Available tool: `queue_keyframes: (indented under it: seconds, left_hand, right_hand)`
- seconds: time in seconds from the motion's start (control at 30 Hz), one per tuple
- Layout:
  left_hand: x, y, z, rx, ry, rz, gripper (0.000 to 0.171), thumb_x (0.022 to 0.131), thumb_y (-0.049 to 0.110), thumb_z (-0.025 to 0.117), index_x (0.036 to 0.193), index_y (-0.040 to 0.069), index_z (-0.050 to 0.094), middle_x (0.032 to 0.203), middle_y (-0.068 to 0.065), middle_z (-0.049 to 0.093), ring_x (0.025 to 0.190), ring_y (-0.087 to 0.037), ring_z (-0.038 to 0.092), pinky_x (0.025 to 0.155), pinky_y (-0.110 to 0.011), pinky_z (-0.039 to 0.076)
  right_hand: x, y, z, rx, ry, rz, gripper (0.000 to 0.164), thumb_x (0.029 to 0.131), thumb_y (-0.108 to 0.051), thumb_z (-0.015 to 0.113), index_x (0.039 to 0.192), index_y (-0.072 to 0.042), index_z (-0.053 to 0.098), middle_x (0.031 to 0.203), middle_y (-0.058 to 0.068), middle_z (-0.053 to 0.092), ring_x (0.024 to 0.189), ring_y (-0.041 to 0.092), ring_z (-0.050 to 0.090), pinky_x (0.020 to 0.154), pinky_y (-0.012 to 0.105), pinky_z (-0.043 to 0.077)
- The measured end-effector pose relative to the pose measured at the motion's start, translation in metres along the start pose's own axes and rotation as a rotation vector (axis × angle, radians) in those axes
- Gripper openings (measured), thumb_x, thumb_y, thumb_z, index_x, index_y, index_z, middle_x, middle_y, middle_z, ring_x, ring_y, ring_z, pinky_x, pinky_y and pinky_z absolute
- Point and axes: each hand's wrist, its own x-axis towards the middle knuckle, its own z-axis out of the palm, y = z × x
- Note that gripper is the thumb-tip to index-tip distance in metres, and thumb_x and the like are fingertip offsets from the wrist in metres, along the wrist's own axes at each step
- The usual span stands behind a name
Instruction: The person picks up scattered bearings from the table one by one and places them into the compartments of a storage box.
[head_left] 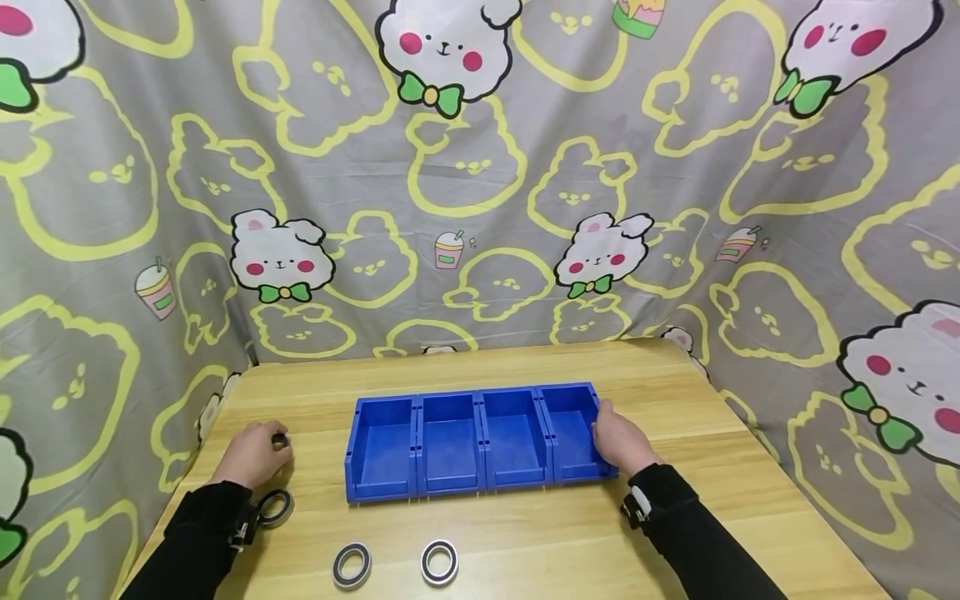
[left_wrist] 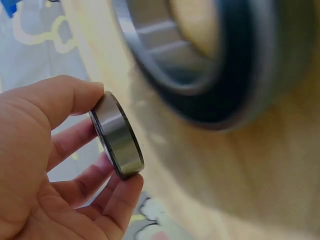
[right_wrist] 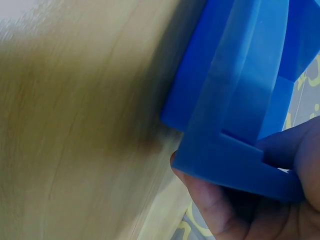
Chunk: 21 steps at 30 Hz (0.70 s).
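My left hand pinches a metal ball bearing between thumb and fingertips, at the left of the table. A second bearing lies by that wrist and looms large in the left wrist view. At the right end of a blue four-compartment bin row, my right hand grips the side wall, thumb inside and fingers outside, as the blue wall in the right wrist view shows. No bearing shows in the compartments. Two more bearings, one left and one right, lie flat near the front.
The wooden table carries the bin row at its middle. A grey curtain with cartoon bears hangs behind it and along both sides. Bare wood shows between the left hand and the bins.
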Motion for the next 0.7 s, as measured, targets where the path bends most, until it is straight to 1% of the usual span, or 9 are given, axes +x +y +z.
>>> queue_keyframes:
  seconds: [0.1, 0.17, 0.3, 0.4, 0.5, 0.57, 0.7]
  left_hand:
    - [0.0, 0.013, -0.007, -0.012, 0.013, 0.014, 0.032, 0.092, 0.01, 0.066, 0.118, -0.008, 0.064, 0.104, -0.022, 0.061, 0.094, -0.041, 0.058, 0.084, -0.055, 0.048]
    - [0.001, 0.026, -0.013, -0.013, 0.019, 0.023, 0.031, 0.093, 0.012, 0.065, 0.118, -0.006, 0.063, 0.104, -0.02, 0.06, 0.092, -0.037, 0.058, 0.083, -0.052, 0.049]
    - [0.006, 0.054, -0.023, -0.005, 0.038, 0.052, 0.03, 0.092, 0.014, 0.067, 0.116, -0.004, 0.065, 0.104, -0.019, 0.061, 0.092, -0.034, 0.059, 0.081, -0.049, 0.049]
    - [0.01, 0.077, -0.029, -0.004, 0.067, 0.099, 0.029, 0.089, 0.014, 0.069, 0.113, -0.002, 0.067, 0.102, -0.019, 0.062, 0.09, -0.033, 0.06, 0.08, -0.049, 0.051]
    - [0.011, 0.098, -0.031, -0.014, 0.079, 0.141, 0.03, 0.088, 0.015, 0.072, 0.113, 0.0, 0.068, 0.105, -0.019, 0.063, 0.091, -0.032, 0.062, 0.08, -0.049, 0.053]
    - [0.013, 0.11, -0.03, -0.032, 0.065, 0.166, 0.03, 0.088, 0.017, 0.073, 0.114, 0.001, 0.068, 0.108, -0.018, 0.063, 0.093, -0.03, 0.062, 0.081, -0.048, 0.054]
    - [0.019, 0.129, -0.024, -0.054, 0.006, 0.202, 0.032, 0.088, 0.021, 0.075, 0.116, 0.005, 0.069, 0.109, -0.013, 0.062, 0.093, -0.026, 0.062, 0.082, -0.045, 0.055]
  right_hand:
    - [0.001, 0.0, 0.0, 0.005, -0.006, 0.012, 0.048, 0.105, -0.011, 0.044, 0.138, 0.019, 0.025, 0.101, 0.031, 0.065, 0.085, 0.031, 0.066, 0.078, 0.052, 0.055]
    - [0.001, 0.0, 0.0, 0.012, -0.01, 0.015, 0.049, 0.105, -0.011, 0.043, 0.138, 0.019, 0.025, 0.101, 0.031, 0.065, 0.085, 0.03, 0.065, 0.078, 0.052, 0.055]
    - [0.002, 0.001, 0.0, 0.012, -0.008, 0.0, 0.047, 0.105, -0.011, 0.043, 0.137, 0.019, 0.025, 0.095, 0.028, 0.065, 0.08, 0.028, 0.064, 0.074, 0.05, 0.055]
    - [0.002, 0.001, 0.0, 0.007, -0.008, -0.006, 0.045, 0.105, -0.01, 0.044, 0.134, 0.019, 0.027, 0.091, 0.026, 0.064, 0.077, 0.027, 0.063, 0.072, 0.05, 0.055]
    - [0.001, 0.0, -0.001, 0.011, -0.014, -0.003, 0.044, 0.105, -0.01, 0.044, 0.134, 0.019, 0.027, 0.092, 0.027, 0.064, 0.077, 0.028, 0.063, 0.073, 0.05, 0.055]
    - [0.001, 0.0, -0.002, 0.012, -0.017, -0.003, 0.044, 0.105, -0.01, 0.043, 0.134, 0.019, 0.027, 0.093, 0.027, 0.064, 0.078, 0.028, 0.064, 0.074, 0.05, 0.055]
    - [0.0, -0.001, -0.003, 0.006, -0.021, -0.002, 0.046, 0.105, -0.01, 0.043, 0.135, 0.02, 0.026, 0.096, 0.029, 0.064, 0.081, 0.029, 0.064, 0.076, 0.051, 0.055]
